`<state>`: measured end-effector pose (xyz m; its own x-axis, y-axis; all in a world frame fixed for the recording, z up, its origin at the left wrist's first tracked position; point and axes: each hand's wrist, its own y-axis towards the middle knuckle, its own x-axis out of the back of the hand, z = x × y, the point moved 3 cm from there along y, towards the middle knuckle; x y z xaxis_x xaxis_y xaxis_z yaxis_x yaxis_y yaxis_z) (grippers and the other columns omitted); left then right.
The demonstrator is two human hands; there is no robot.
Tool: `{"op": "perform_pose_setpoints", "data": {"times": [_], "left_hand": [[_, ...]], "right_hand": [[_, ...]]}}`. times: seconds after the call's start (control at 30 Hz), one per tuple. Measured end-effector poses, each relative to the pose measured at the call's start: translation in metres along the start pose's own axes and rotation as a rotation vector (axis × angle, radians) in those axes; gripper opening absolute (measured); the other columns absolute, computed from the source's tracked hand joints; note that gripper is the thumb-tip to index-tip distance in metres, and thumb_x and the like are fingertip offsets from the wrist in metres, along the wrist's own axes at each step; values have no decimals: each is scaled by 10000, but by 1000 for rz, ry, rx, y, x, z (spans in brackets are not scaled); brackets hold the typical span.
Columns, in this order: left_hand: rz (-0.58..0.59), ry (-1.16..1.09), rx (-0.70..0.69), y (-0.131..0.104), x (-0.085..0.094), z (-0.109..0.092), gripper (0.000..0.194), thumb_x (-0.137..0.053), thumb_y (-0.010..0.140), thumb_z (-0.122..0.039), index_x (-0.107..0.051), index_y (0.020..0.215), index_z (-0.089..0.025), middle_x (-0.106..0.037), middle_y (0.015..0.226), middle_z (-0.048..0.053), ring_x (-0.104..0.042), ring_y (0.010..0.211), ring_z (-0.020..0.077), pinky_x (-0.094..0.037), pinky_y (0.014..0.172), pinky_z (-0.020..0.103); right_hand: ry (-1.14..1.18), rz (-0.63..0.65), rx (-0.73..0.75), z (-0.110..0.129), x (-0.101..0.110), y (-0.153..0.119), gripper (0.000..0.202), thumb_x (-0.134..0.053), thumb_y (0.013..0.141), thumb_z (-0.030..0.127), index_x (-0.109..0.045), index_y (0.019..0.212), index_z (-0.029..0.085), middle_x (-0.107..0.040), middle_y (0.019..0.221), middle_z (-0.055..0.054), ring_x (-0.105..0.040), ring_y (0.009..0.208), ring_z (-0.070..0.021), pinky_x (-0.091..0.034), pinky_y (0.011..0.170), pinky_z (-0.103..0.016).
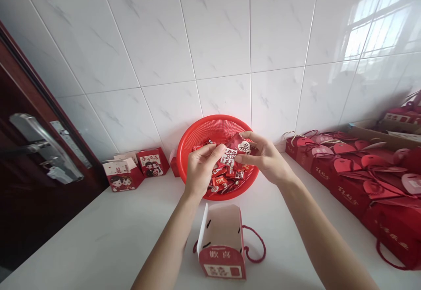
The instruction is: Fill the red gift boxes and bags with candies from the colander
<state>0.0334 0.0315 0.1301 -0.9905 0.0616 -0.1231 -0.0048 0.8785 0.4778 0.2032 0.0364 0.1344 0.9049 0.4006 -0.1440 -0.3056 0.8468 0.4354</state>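
Over a red plastic basket (pixel 186 149), both my hands hold small red-and-white wrapped candies. My left hand (pixel 200 169) pinches one candy packet (pixel 229 156) between thumb and fingers. My right hand (pixel 269 158) grips another candy packet (pixel 244 146), which touches or overlaps the first; where one ends and the other begins is hard to tell. Below them, several loose wrapped candies (pixel 219 180) lie in the basket. Nearer to me stands an open gift box (pixel 222 261), red and white, with its bare inside showing and a dark red cord handle (pixel 259 241) lying out to the right.
Several closed red gift boxes (pixel 348 184) with cords stand in rows along the right. At the left are small red boxes with cartoon figures (pixel 123 178), near a dark wooden door (pixel 29 184) with a metal handle. A white tiled wall (pixel 223 35) rises behind the white tabletop (pixel 131 224).
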Motion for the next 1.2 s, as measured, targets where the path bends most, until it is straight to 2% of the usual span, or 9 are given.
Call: {"op": "perform_pose_setpoints", "data": {"times": [0.13, 0.27, 0.43, 0.63, 0.7, 0.83, 0.9, 1.03, 1.2], "left_hand": [[95, 12, 30, -3, -7, -2, 349, -855, 712, -470, -754, 875, -179, -717, 810, 30, -676, 795, 184, -556, 711, 270], [77, 24, 32, -5, -10, 0, 304, -829, 740, -439, -736, 829, -163, -730, 822, 42, -690, 832, 202, -567, 788, 305], [71, 161, -29, -5, -4, -6, 270, -695, 820, -360, -605, 650, -171, -592, 638, -23, -560, 635, 128, -476, 624, 240], [310, 473, -37, -6, -2, -17, 304, -623, 778, -287, -449, 549, -188, -412, 550, -56, -385, 532, 95, -334, 510, 228], [265, 477, -82, -6, -1, -18, 289, -622, 810, -306, -494, 580, -186, -443, 563, -52, -418, 540, 99, -359, 518, 225], [123, 393, -175, -5, 1, -17, 236, -658, 882, -391, -681, 795, -173, -655, 723, -4, -621, 691, 143, -504, 645, 234], [133, 316, -151, -6, -1, -16, 253, -720, 854, -419, -715, 907, -172, -728, 833, 27, -687, 773, 177, -558, 712, 264], [163, 170, -77, -7, -4, -13, 450, -852, 735, -400, -713, 1103, -181, -779, 989, 70, -740, 895, 234, -607, 808, 333], [119, 131, -81, -8, -4, -13, 462, -874, 716, -380, -720, 1100, -174, -790, 995, 81, -752, 932, 251, -620, 827, 347]], "right_hand": [[49, -130, 51, -3, -1, 2, 464, -882, 657, 340, -609, 1015, 230, -708, 890, -3, -664, 707, -161, -578, 744, -357], [93, -167, 82, -4, -4, 2, 454, -898, 631, 354, -615, 957, 217, -697, 871, 3, -611, 660, -132, -553, 683, -314], [82, -74, -8, -2, -4, 0, 399, -907, 634, 353, -656, 903, 201, -649, 780, 18, -552, 637, -118, -480, 608, -274], [74, -82, -1, 2, 3, -1, 387, -914, 642, 322, -660, 909, 202, -662, 799, 21, -576, 645, -114, -475, 644, -278], [62, -93, 15, 2, 3, -1, 403, -928, 611, 299, -663, 898, 200, -674, 800, 21, -586, 639, -118, -486, 653, -289], [99, -130, 108, 4, 2, -1, 357, -912, 633, 309, -666, 866, 198, -669, 760, 23, -586, 634, -124, -503, 676, -309], [121, -163, 150, 6, 0, -1, 351, -911, 636, 311, -663, 859, 203, -661, 750, 27, -588, 649, -126, -511, 687, -310], [171, -216, 169, 8, -3, -2, 352, -926, 608, 286, -648, 807, 205, -640, 708, 40, -584, 643, -120, -513, 694, -302], [239, -198, 109, 10, -8, -2, 377, -944, 574, 276, -620, 756, 210, -629, 671, 56, -578, 605, -108, -515, 680, -293]]}}
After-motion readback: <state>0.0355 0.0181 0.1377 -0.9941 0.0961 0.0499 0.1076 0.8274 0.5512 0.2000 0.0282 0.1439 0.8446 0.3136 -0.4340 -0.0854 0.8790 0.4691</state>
